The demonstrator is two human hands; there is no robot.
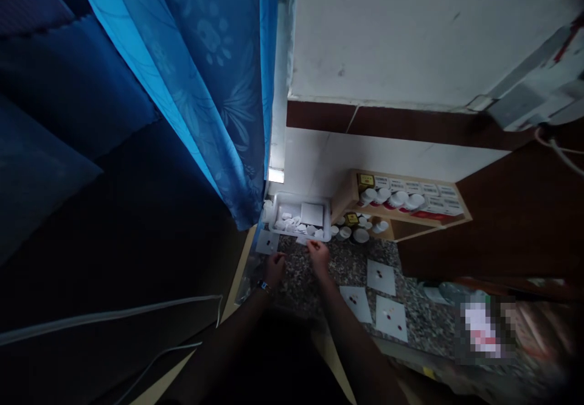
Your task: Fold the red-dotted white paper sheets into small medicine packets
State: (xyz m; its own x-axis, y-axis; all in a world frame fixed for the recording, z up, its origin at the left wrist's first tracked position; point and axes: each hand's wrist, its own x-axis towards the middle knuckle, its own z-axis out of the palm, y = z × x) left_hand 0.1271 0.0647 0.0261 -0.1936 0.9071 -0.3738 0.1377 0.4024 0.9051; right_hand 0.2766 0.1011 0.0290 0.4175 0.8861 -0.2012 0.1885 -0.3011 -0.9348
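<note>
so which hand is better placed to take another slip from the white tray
Probably the right hand: its fingertips are at the near rim of the tray, beside the folded slips. The left hand rests lower on the counter, near a paper square.

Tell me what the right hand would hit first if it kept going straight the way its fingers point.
Probably the white tray of small paper pieces. The right hand points away from the body toward the wall, its fingertips already close to the tray's near rim; whether they touch it is unclear.

Both arms reach forward, left hand [275, 267] curled, right hand [318, 253] pinching.
</note>
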